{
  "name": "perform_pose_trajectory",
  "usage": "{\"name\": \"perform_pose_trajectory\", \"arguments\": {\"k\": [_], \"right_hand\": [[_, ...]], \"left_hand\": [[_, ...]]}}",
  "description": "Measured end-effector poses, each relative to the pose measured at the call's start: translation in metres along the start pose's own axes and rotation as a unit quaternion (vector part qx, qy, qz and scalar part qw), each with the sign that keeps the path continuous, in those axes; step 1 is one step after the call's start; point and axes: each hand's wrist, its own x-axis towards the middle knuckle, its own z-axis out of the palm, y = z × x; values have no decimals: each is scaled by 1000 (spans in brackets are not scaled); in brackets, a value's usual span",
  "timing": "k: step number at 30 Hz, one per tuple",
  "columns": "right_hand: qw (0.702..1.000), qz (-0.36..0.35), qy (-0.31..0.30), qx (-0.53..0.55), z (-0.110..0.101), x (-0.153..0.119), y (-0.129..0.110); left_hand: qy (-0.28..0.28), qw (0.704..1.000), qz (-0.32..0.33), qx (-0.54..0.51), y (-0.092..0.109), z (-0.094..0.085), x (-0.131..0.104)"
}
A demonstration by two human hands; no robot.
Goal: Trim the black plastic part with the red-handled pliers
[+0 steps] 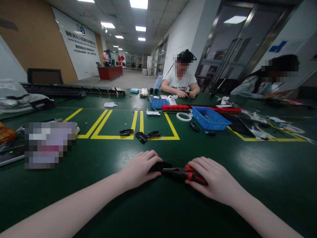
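Observation:
My right hand (210, 175) is closed round the red and black handles of a pair of needle-nose pliers (174, 171). The pliers point left, and their tips meet a small black plastic part (166, 164). My left hand (142, 168) grips that part between thumb and fingers, which cover much of it. Whether the jaws bite on the part I cannot tell. Beyond my hands lie more black plastic pieces: one on the left (126, 132), one in the middle (141, 137) and one on the right (154, 134).
A blue bin (210, 124) stands at the right, with a smaller blue bin (158, 103) behind it. Near them lie a white ring (184, 116) and a red strip (175, 107). Yellow tape (111, 137) marks the green table. A person (180, 79) sits opposite, another (262, 81) at the right.

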Motion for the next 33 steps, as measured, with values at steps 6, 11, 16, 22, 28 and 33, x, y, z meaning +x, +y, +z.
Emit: {"name": "perform_pose_trajectory", "arguments": {"k": [6,11,16,22,28,33], "right_hand": [[1000,7,1,0,1,-1,-6],[1000,9,-1,-8,0,-2,-5],[1000,6,1,-24,-2,-4,0],[1000,7,4,-21,2,-4,0],[1000,9,3,-19,3,-4,-1],[1000,13,11,-15,2,-3,-1]], "left_hand": [[-2,1000,-6,-10,1,-2,0],[-1,1000,-10,-20,2,-2,0],[6,1000,-21,-22,3,-1,0],[14,999,-18,-26,3,-1,0],[9,999,-21,-35,3,-2,0],[9,999,-28,-29,4,-1,0]]}}
